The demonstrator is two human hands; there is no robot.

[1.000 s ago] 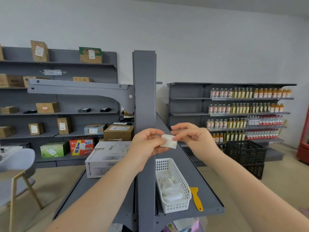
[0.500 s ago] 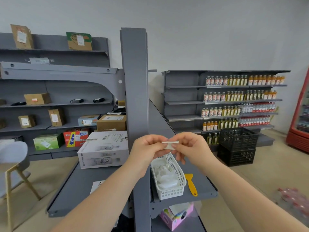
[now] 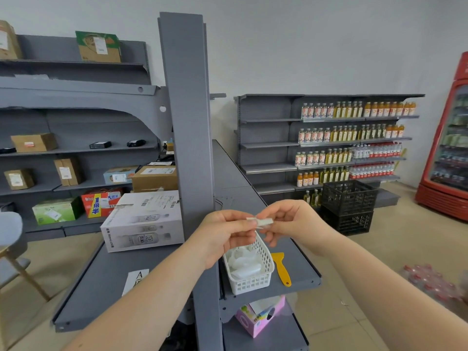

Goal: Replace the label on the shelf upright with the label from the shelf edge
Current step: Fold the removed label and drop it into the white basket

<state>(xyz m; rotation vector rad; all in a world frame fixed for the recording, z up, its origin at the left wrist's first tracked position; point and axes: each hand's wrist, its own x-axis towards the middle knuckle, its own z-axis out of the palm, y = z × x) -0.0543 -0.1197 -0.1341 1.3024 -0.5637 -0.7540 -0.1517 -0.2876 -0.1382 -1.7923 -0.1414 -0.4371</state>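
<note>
A small white label (image 3: 262, 221) is pinched between my left hand (image 3: 222, 235) and my right hand (image 3: 291, 224), seen almost edge-on, just right of the grey shelf upright (image 3: 187, 122). Both hands hover above a white plastic basket (image 3: 263, 281) that holds crumpled white paper. The upright's face above my hands looks bare. A white sheet with a letter A (image 3: 135, 279) lies on the left shelf (image 3: 101, 279), partly hidden by my left forearm.
A yellow scraper (image 3: 281, 268) lies beside the basket on the right shelf (image 3: 301, 262). A white carton (image 3: 144, 221) stands on the left shelf. A pink box (image 3: 258, 317) sits on the lower shelf. Black crates (image 3: 347, 206) and a red fridge (image 3: 450, 148) stand beyond.
The label has been turned from face-on to nearly edge-on between my fingers. My hands have sunk in the frame and my view has swung to the right.
</note>
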